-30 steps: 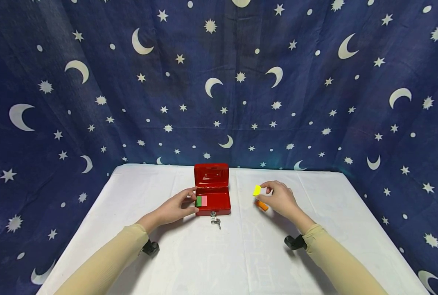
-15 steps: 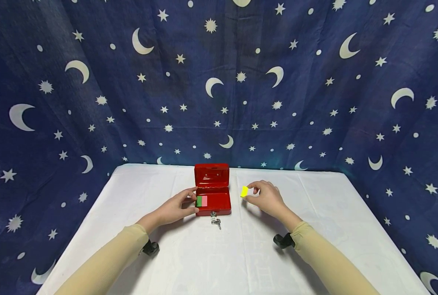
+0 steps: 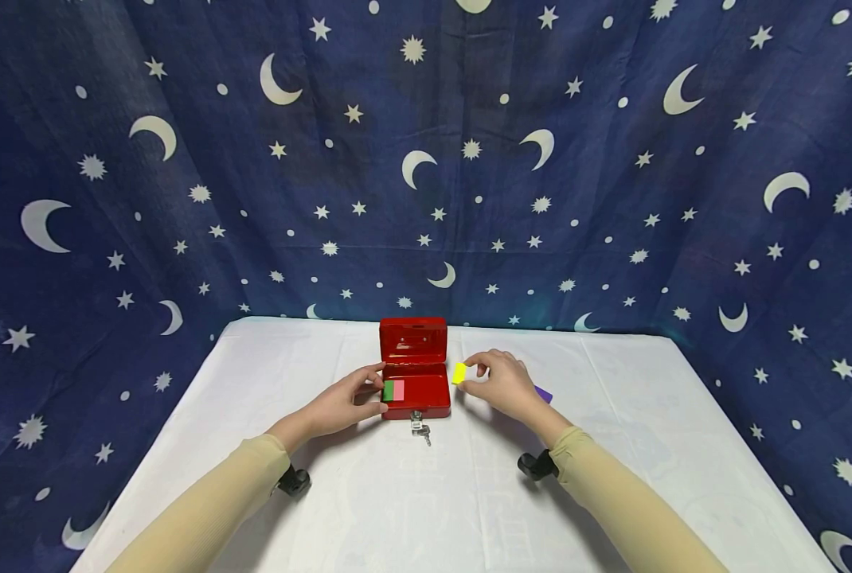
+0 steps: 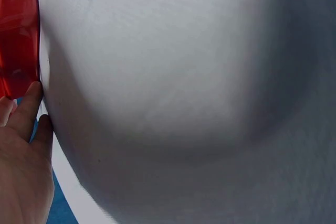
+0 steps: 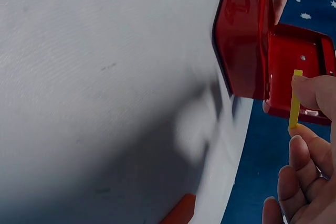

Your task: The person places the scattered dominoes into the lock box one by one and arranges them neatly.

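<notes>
An opened red cash box (image 3: 426,392) stands on the table, its lid (image 3: 413,341) raised at the back. A green block (image 3: 388,391) and a pink block (image 3: 399,390) sit side by side at the left end inside. My left hand (image 3: 341,400) holds the box's left end, thumb at the front corner and a finger at the back. Just right of the box, my right hand (image 3: 501,385) pinches a yellow block (image 3: 459,373) between thumb and finger. The right wrist view shows this yellow block (image 5: 295,100) edge-on as a thin slab, in front of the lid.
Keys (image 3: 421,431) hang from the lock at the box's front. A purple block (image 3: 544,394) lies partly hidden behind the right wrist. An orange block (image 5: 179,211) shows at the right wrist view's bottom edge. A white cloth (image 3: 369,509) covers the table, before a star-patterned curtain.
My right hand has carried the yellow block leftward to the box's right side. The purple block has come into sight behind the wrist. The left hand and box stay in place.
</notes>
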`<state>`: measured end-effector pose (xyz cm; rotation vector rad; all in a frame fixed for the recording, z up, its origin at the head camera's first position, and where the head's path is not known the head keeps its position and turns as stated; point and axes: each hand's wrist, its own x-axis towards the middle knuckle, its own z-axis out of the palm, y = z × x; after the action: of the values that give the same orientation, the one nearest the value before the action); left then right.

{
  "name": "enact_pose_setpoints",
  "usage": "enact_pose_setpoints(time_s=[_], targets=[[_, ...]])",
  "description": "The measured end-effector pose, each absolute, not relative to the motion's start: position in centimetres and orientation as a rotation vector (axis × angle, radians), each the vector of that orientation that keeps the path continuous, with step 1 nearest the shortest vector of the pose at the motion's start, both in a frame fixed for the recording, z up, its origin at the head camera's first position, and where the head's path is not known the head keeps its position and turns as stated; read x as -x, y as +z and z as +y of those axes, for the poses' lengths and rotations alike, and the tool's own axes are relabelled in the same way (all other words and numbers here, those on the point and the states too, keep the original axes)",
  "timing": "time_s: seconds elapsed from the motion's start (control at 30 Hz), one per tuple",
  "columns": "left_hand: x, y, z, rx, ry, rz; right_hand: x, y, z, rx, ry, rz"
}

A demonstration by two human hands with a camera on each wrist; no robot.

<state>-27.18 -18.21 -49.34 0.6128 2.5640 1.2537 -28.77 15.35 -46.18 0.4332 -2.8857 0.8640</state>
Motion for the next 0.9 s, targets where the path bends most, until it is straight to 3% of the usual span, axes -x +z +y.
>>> enact_pose_setpoints(time_s=[0.9], targets=[[27.2,-49.2,-17.9,-0.543,1.232,2.586,29.0,-46.3,11.0,-0.569,0.834,-2.936]])
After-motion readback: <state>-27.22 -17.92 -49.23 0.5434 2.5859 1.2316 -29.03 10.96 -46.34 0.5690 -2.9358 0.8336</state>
